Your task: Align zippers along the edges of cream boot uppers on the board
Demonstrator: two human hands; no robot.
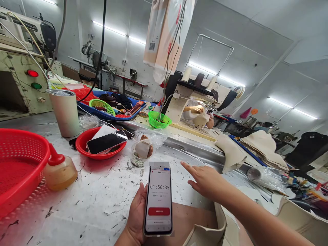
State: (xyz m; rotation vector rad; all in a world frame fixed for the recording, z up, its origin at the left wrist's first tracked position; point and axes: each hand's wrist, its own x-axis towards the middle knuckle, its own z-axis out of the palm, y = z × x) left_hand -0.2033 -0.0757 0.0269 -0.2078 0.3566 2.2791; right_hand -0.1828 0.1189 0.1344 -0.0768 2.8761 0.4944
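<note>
A smartphone (158,191) is held upright by my left hand (135,216), its fingers wrapped around the left edge and back. The lit screen reads 01:56:35 above a red button. To the right of the phone, my right hand (207,180) is raised with the index finger stretched out and the thumb apart. Nothing is in it, and it does not touch the phone. Beige stitched pieces (208,235) lie below my right forearm, near my lap, partly hidden by it.
At left stand a red basket (47,150), a glue bottle (61,172) and a tumbler (65,114). A red bowl (102,155) holds another phone (107,141). Beyond are a blue tray (120,118), a green basket (160,119) and a sewing machine (184,99), with another person's hands (197,108) behind it.
</note>
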